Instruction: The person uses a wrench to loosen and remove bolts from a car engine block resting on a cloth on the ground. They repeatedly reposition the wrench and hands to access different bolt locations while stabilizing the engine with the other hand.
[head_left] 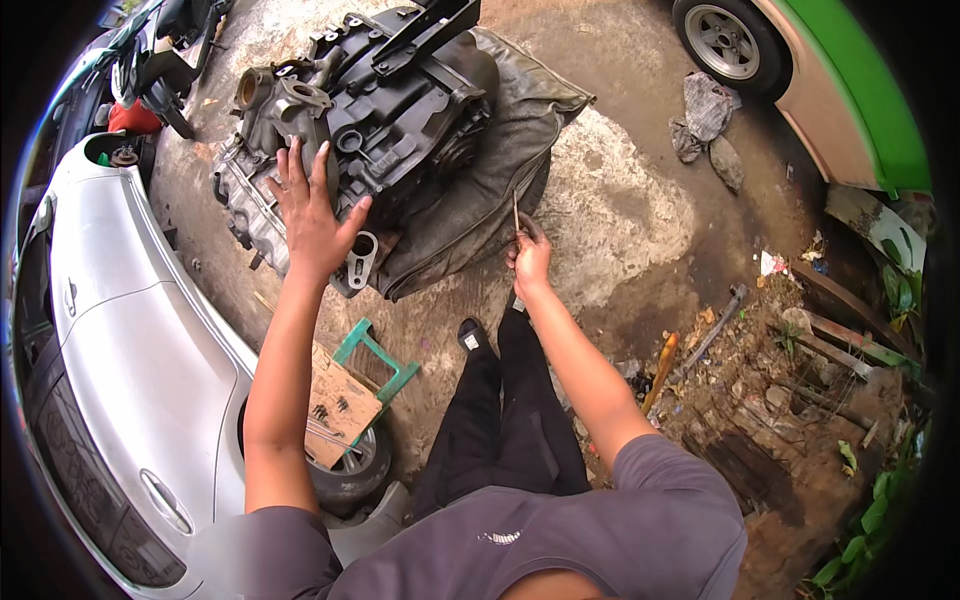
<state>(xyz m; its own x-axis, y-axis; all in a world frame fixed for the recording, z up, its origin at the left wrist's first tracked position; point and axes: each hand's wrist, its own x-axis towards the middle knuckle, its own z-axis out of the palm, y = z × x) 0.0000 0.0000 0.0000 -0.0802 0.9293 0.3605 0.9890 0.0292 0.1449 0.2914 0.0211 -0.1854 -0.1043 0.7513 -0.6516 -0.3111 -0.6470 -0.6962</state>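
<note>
A large dark engine (390, 130) lies on its side upon a creased dark grey cover (520, 110). My left hand (315, 220) is spread open over the engine's near left side, in front of its grey metal housing; whether it touches cannot be told. An oval metal bracket (362, 262) juts out just below that hand. To the right, beside the cover's edge, my right hand (531, 258) is closed around a thin rod-like tool (516, 205), possibly a screwdriver, its slim end pointing away from me. The handle is mostly hidden in my fingers.
A silver car (150, 290) stands along the left. Near my left forearm, a board (340, 400) with small bolts rests by a green stool frame (385, 360) and a wheel (352, 470). A green vehicle (850, 80), rags (708, 110) and rubble (760, 400) are at right.
</note>
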